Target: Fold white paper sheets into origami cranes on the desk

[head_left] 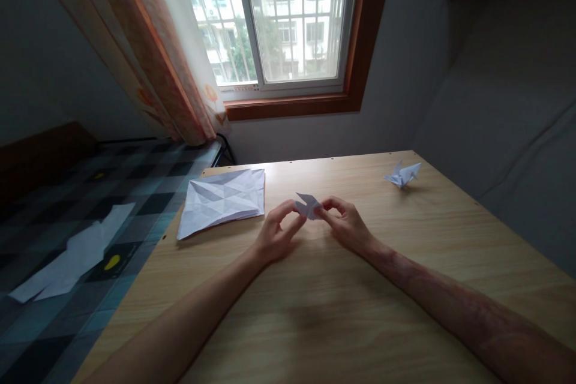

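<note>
Between both hands, just over the wooden table (315,312), is a small folded white paper figure (308,206) with a pointed flap rising to the upper left. My left hand (279,233) pinches its left side between thumb and forefinger. On the other side, my right hand (345,222) grips the right end in a similar pinch, and its fingertips cover part of the folds. A finished-looking origami crane (404,175) rests at the table's far right. Creased white sheets (225,199) lie in a flat pile to the left of my hands.
Left of the table stands a bed with a checked cover (148,192), on which white paper strips (83,255) lie. A curtain (166,54) hangs beside the barred window (292,18). Walls border the table's back and right side.
</note>
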A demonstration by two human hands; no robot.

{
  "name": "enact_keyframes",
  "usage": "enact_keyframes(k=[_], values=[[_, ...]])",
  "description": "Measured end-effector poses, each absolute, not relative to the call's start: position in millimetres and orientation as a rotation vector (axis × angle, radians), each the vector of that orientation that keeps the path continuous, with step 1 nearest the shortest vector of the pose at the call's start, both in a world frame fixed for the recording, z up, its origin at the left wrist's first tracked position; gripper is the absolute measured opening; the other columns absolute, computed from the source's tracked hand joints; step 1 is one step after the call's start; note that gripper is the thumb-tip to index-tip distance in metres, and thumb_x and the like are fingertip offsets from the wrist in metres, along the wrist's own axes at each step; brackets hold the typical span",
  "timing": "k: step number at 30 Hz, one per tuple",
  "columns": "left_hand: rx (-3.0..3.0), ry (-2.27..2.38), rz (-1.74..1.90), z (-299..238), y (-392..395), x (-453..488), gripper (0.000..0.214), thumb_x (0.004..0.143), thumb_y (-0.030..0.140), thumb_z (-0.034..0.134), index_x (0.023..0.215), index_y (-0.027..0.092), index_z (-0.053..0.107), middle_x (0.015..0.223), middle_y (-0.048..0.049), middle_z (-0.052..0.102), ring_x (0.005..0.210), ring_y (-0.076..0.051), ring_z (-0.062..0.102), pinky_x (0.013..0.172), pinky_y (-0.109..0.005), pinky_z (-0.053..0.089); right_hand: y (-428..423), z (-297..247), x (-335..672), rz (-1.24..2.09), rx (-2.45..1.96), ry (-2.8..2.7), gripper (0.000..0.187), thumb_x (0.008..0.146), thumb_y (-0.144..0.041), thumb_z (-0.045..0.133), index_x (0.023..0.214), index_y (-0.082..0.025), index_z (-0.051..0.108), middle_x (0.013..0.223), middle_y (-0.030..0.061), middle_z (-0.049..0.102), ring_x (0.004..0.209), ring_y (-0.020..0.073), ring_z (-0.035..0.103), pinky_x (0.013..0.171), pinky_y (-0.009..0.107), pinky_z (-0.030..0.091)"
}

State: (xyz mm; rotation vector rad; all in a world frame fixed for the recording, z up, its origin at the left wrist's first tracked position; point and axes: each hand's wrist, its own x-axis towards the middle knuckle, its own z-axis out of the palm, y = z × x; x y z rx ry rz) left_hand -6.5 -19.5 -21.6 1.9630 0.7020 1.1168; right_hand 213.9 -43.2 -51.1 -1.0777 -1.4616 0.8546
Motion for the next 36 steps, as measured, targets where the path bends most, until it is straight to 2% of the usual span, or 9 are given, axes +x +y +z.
enact_keyframes(k=[3,6,9,14,19,21,26,33,36], values=[[1.819,0.677,1.118,-27,-12,-9,0.043,0.112,0.051,0.05,0.11,0.018,0.078,0.125,-0.0106,0.076,0.121,-0.028,0.068,0.111,-0.038,0.05,-41,-51,215,0.915,-1.059,-1.422,0.033,0.096,-0.054,0.078,0.098,-0.021,0.082,0.1,0.0065,0.081,0.096,0.0254,0.072,0.09,0.037,0.054],[1.736,0.691,1.066,-34,-7,-8,0.036,0.107,0.051,0.061,0.112,0.017,0.074,0.121,-0.0104,0.076,0.119,-0.027,0.068,0.108,-0.037,0.05,-41,-51,216,0.99,-1.008,-1.457,0.034,0.096,-0.054,0.078,0.099,-0.021,0.084,0.102,0.0068,0.083,0.099,0.026,0.074,0.092,0.036,0.055],[1.679,0.659,1.016,-38,-6,-6,0.034,0.102,0.05,0.071,0.112,0.017,0.069,0.113,-0.0093,0.074,0.109,-0.024,0.069,0.098,-0.034,0.053,-41,-50,216,1.042,-0.962,-1.496,0.035,0.096,-0.055,0.079,0.096,-0.02,0.083,0.099,0.0066,0.082,0.098,0.0251,0.074,0.09,0.035,0.055],[1.548,0.663,0.987,-38,-5,-4,0.042,0.093,0.053,0.082,0.106,0.016,0.067,0.102,-0.0068,0.072,0.094,-0.019,0.067,0.082,-0.027,0.053,-43,-46,219,1.164,-0.955,-1.461,0.038,0.094,-0.056,0.079,0.089,-0.018,0.078,0.09,0.0051,0.078,0.084,0.0208,0.069,0.079,0.032,0.053],[1.513,0.784,0.812,-33,-7,-7,0.049,0.091,0.061,0.08,0.086,0.016,0.065,0.07,0.003,0.059,0.058,-0.009,0.05,0.053,-0.021,0.035,-41,-43,224,1.153,-0.986,-1.452,0.043,0.091,-0.061,0.078,0.081,-0.02,0.071,0.076,0.0021,0.071,0.071,0.0177,0.061,0.067,0.03,0.047],[1.494,0.816,0.746,-29,-9,-9,0.05,0.092,0.064,0.078,0.083,0.017,0.064,0.061,0.0058,0.052,0.049,-0.007,0.043,0.047,-0.02,0.028,-39,-42,226,1.232,-0.992,-1.469,0.045,0.088,-0.062,0.081,0.081,-0.019,0.072,0.073,0.0021,0.07,0.066,0.0166,0.06,0.064,0.029,0.045],[1.48,0.874,0.721,-21,-11,-10,0.054,0.087,0.067,0.08,0.082,0.017,0.063,0.058,0.0073,0.049,0.045,-0.005,0.039,0.043,-0.019,0.025,-31,-44,236,1.323,-1.014,-1.517,0.046,0.088,-0.062,0.083,0.083,-0.017,0.075,0.071,0.0019,0.069,0.064,0.0151,0.058,0.06,0.027,0.042],[1.491,0.931,0.728,-22,-3,-13,0.055,0.085,0.069,0.081,0.083,0.017,0.065,0.05,0.009,0.044,0.04,-0.006,0.038,0.041,-0.02,0.029,-25,-44,256,1.324,-1.144,-1.56,0.049,0.09,-0.064,0.08,0.085,-0.016,0.075,0.063,-0.0009,0.064,0.05,0.009,0.041,0.048,0.025,0.026],[1.461,0.922,0.728,-23,-1,-13,0.055,0.084,0.069,0.082,0.083,0.017,0.064,0.047,0.0101,0.042,0.038,-0.006,0.036,0.042,-0.02,0.032,-23,-44,259,1.338,-1.133,-1.568,0.05,0.089,-0.065,0.08,0.084,-0.016,0.074,0.063,-0.0003,0.063,0.05,0.009,0.041,0.047,0.024,0.025]])
